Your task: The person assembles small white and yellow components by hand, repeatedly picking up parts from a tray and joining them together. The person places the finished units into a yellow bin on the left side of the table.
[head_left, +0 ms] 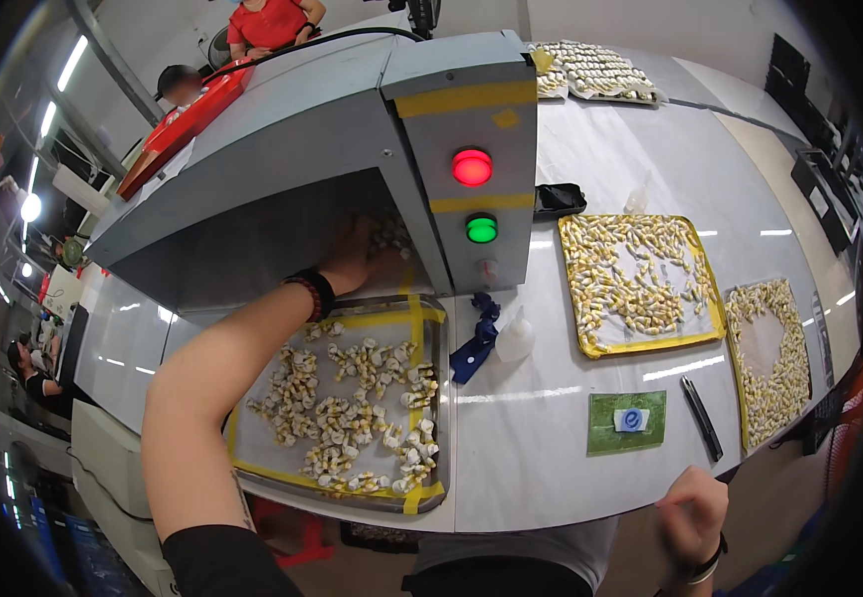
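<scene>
Head view, single: you are wearing this camera on your head and it is looking steeply down and forward over a white table (pixel 551 438). You are standing at the table's near edge, so close that its rim is running along the bottom of the picture. Fisheye lens: straight edges are bending toward the dark round rim. Your left forearm is entering from the lower left and your left hand (pixel 357 261) is lying near the centre, close under the lens; your right hand (pixel 692 509) is sitting at the lower right edge. A grey machine (pixel 352 149) is filling the upper middle. Far table end and people are showing small at the top. No second view is sharing the scene.
</scene>
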The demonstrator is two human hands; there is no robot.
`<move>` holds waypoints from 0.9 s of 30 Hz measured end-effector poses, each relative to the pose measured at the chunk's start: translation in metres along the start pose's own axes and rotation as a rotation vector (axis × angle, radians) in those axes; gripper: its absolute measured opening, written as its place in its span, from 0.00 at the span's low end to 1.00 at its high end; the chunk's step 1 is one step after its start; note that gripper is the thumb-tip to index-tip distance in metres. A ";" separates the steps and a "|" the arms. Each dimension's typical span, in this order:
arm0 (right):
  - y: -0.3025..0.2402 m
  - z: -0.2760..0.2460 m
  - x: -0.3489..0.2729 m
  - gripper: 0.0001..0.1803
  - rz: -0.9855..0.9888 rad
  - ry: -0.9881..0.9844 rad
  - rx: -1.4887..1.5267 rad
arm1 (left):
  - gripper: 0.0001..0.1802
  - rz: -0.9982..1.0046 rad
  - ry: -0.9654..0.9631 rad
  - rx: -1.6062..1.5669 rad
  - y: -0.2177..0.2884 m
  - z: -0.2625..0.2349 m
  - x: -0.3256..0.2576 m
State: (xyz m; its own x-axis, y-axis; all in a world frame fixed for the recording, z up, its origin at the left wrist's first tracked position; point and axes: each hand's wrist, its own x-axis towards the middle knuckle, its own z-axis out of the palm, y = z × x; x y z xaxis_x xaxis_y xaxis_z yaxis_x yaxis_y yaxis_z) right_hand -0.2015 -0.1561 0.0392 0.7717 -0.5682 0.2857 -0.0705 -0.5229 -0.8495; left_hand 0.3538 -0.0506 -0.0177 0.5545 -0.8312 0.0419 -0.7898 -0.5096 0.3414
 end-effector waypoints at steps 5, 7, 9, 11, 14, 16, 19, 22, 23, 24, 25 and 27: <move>0.001 -0.006 -0.007 0.06 -0.001 0.035 -0.025 | 0.26 0.163 0.187 0.044 0.026 0.002 0.000; 0.001 -0.009 -0.010 0.06 0.008 0.048 -0.023 | 0.26 0.142 0.192 0.062 0.021 0.007 0.006; 0.003 -0.011 -0.012 0.07 0.011 0.055 -0.026 | 0.25 0.163 0.192 0.098 0.014 0.006 0.007; 0.002 -0.014 -0.013 0.07 0.014 0.071 -0.047 | 0.22 0.241 0.187 0.131 0.018 0.005 0.010; 0.002 -0.019 -0.013 0.08 -0.011 0.072 -0.063 | 0.13 0.322 0.281 0.080 0.026 0.004 0.009; 0.007 -0.020 -0.014 0.08 -0.058 0.064 -0.044 | 0.14 0.265 0.270 0.268 0.007 -0.002 0.019; 0.005 -0.019 -0.015 0.08 -0.075 0.054 -0.051 | 0.14 0.318 0.239 0.256 -0.020 -0.034 0.017; 0.002 -0.022 -0.021 0.09 -0.045 0.080 -0.059 | 0.13 0.140 0.081 -0.117 0.047 -0.076 -0.029; 0.002 -0.024 -0.024 0.09 -0.048 0.086 -0.070 | 0.13 0.034 0.005 -0.281 0.085 -0.091 -0.051; 0.006 -0.026 -0.026 0.09 -0.044 0.093 -0.074 | 0.11 0.126 -0.090 -0.225 0.115 -0.097 -0.064; 0.008 -0.028 -0.028 0.09 -0.051 0.098 -0.069 | 0.09 0.212 -0.176 -0.161 0.143 -0.105 -0.080; 0.006 -0.028 -0.029 0.05 -0.067 0.147 -0.089 | 0.10 0.274 -0.361 -0.259 0.194 -0.099 -0.105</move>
State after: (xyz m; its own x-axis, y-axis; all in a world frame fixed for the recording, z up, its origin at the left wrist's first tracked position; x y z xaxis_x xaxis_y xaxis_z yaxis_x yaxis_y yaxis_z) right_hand -0.2420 -0.1606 0.0385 0.6765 -0.6134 0.4074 -0.0825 -0.6130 -0.7858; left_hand 0.1689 -0.0404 0.1368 0.1746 -0.9734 -0.1482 -0.7774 -0.2287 0.5860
